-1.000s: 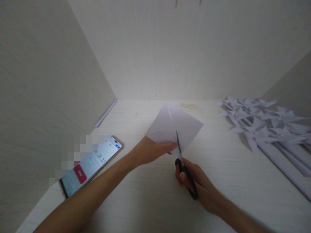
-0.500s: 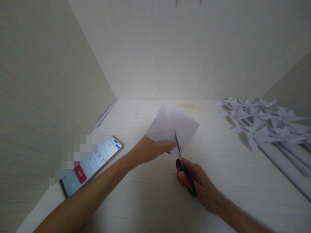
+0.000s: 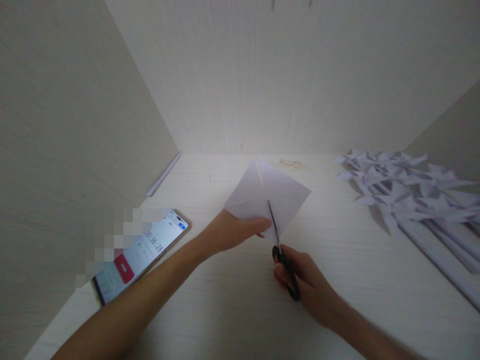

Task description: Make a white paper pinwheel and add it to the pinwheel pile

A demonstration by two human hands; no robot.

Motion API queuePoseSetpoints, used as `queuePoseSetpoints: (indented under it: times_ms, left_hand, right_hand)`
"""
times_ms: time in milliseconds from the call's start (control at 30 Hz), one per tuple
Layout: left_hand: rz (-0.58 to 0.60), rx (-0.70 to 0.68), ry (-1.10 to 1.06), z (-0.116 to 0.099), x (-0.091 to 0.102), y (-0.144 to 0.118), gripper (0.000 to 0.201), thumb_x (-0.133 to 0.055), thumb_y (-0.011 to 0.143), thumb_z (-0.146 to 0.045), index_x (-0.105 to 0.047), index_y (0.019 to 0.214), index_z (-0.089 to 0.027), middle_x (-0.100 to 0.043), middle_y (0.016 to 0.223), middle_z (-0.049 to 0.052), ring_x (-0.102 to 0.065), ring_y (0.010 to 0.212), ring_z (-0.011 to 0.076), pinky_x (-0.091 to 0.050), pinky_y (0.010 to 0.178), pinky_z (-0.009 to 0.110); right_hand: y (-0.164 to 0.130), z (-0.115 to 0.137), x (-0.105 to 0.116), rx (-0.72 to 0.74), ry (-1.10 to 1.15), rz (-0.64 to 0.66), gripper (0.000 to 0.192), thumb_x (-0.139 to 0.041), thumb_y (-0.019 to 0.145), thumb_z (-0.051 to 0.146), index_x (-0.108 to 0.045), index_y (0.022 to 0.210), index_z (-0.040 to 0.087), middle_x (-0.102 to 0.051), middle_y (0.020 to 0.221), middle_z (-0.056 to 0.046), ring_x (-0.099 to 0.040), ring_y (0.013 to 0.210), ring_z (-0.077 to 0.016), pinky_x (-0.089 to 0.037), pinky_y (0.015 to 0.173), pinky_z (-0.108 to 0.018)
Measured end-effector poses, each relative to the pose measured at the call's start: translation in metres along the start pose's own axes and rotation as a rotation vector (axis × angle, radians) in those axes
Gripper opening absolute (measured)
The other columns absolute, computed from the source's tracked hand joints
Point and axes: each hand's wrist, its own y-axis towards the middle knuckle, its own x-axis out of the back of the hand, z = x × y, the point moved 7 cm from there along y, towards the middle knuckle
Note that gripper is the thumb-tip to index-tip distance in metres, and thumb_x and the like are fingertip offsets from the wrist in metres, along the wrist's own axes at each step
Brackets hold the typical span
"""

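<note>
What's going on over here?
A person's left hand holds a square white paper sheet, while the right hand grips black-handled metal scissors, their blades at the sheet's near corner. A slit already runs in from the far corner. White folded-paper pinwheels lie to the right; a phone showing a timer lies to the left.

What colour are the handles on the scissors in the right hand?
Black; the handles show best in the head view, partly covered by fingers.
</note>
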Motion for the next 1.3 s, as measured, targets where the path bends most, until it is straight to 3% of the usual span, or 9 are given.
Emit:
queuePoseSetpoints:
  times_ms: [367, 967, 1133, 1300]
  left_hand:
    - [0.015, 0.012, 0.040, -0.002, 0.001, -0.001, 0.012, -0.054, 0.062, -0.024, -0.059, 0.062, -0.014, -0.061, 0.065, 0.003, -0.058, 0.067, 0.0161, -0.048, 0.062, 0.027]
    - [-0.061, -0.014, -0.054, 0.001, 0.003, 0.001, 0.007, -0.057, 0.059, -0.021, -0.060, 0.057, -0.015, -0.061, 0.058, 0.002, -0.057, 0.058, 0.0149, -0.048, 0.053, 0.024]
    - [-0.185, -0.034, -0.124, -0.003, 0.009, -0.002, 0.008, -0.060, 0.057, -0.021, -0.059, 0.061, -0.013, -0.061, 0.061, 0.002, -0.056, 0.057, 0.0138, -0.049, 0.054, 0.025]
    - [-0.394, -0.168, -0.419, -0.007, 0.027, -0.003, 0.017, -0.061, 0.059, -0.023, -0.060, 0.073, -0.013, -0.062, 0.074, 0.001, -0.057, 0.066, 0.0133, -0.051, 0.055, 0.025]
  right_hand:
    - [0.001, 0.001, 0.000, 0.003, -0.049, -0.003, 0.035, -0.037, 0.079, 0.049, -0.037, 0.061, 0.018, -0.035, 0.053, 0.005, -0.031, 0.049, -0.0083, -0.025, 0.045, -0.021]
    - [0.002, 0.003, -0.001, 0.006, -0.057, -0.013, 0.025, -0.040, 0.080, 0.036, -0.037, 0.062, 0.018, -0.038, 0.055, 0.004, -0.034, 0.051, -0.0086, -0.028, 0.047, -0.022]
    - [0.003, 0.004, -0.001, 0.032, -0.055, -0.010, 0.025, -0.040, 0.080, 0.037, -0.037, 0.063, 0.018, -0.038, 0.056, 0.004, -0.034, 0.052, -0.0083, -0.027, 0.048, -0.022]
    - [0.003, 0.001, -0.001, 0.030, -0.052, -0.030, 0.027, -0.043, 0.078, 0.037, -0.037, 0.061, 0.018, -0.036, 0.054, 0.005, -0.032, 0.050, -0.0076, -0.027, 0.046, -0.022]
